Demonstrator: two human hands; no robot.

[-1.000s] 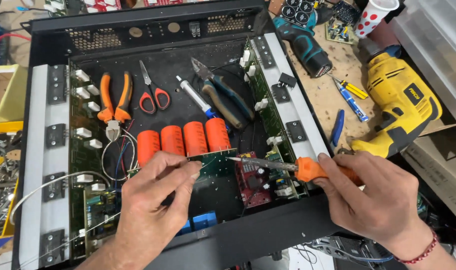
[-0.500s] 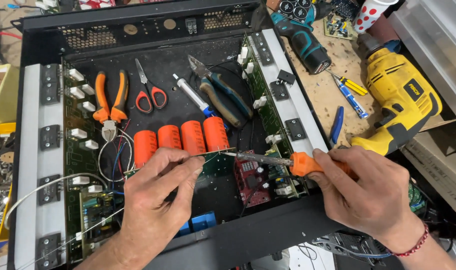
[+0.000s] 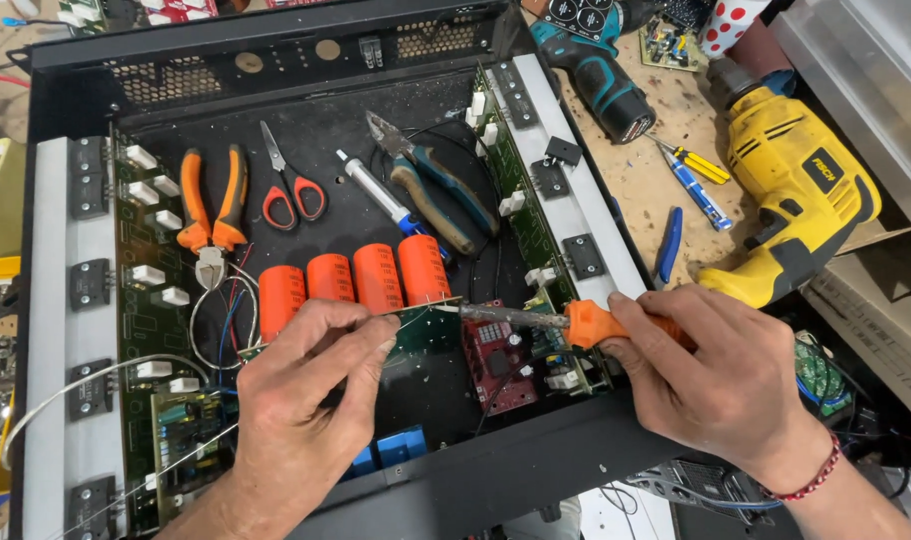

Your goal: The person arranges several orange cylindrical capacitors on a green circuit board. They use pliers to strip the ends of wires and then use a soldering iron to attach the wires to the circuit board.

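Note:
An open black metal chassis (image 3: 276, 60) holds green circuit boards. My right hand (image 3: 721, 375) grips the orange handle of a soldering iron (image 3: 586, 322); its tip reaches left to the edge of a green board (image 3: 426, 330) below a row of several orange capacitors (image 3: 351, 280). My left hand (image 3: 301, 400) rests over the board's left part and pinches a thin solder wire (image 3: 96, 375) whose end meets the iron's tip. A red board (image 3: 496, 365) lies just under the iron.
Inside the chassis lie orange-handled cutters (image 3: 211, 210), red scissors (image 3: 291, 190), a desoldering pump (image 3: 376, 195) and blue-handled pliers (image 3: 436, 190). On the bench at right are a yellow drill (image 3: 796, 190), a teal drill (image 3: 596, 75), small screwdrivers (image 3: 691, 175) and a cardboard box (image 3: 886, 290).
The view has shifted slightly. Both hands stay at the board, with the iron's tip and the wire still meeting at the same spot.

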